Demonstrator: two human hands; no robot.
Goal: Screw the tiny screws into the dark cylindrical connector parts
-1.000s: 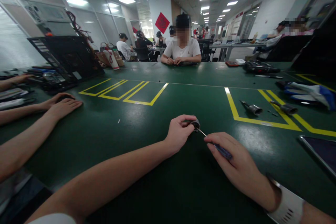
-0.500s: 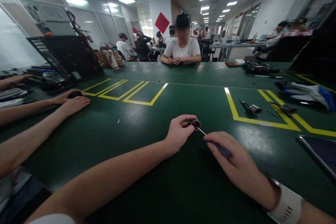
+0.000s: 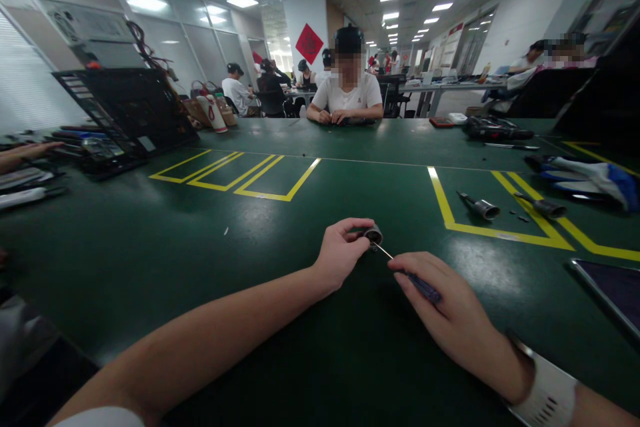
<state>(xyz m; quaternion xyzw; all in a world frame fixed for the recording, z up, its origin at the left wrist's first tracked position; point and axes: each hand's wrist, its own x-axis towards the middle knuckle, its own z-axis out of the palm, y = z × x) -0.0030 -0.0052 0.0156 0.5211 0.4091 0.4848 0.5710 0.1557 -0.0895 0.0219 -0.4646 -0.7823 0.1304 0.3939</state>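
Metal, small and round, the fitting (image 3: 373, 235) is pinched in the fingertips of the left hand (image 3: 340, 255) just above the counter (image 3: 200, 240). A blue-handled screwdriver (image 3: 419, 285) is gripped by the right hand (image 3: 450, 317), tip touching the fitting; the part should be held steady and the shaft kept in line.

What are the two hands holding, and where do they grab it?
The left hand pinches a small round metal part by its side. The right hand grips a small screwdriver by its blue handle.
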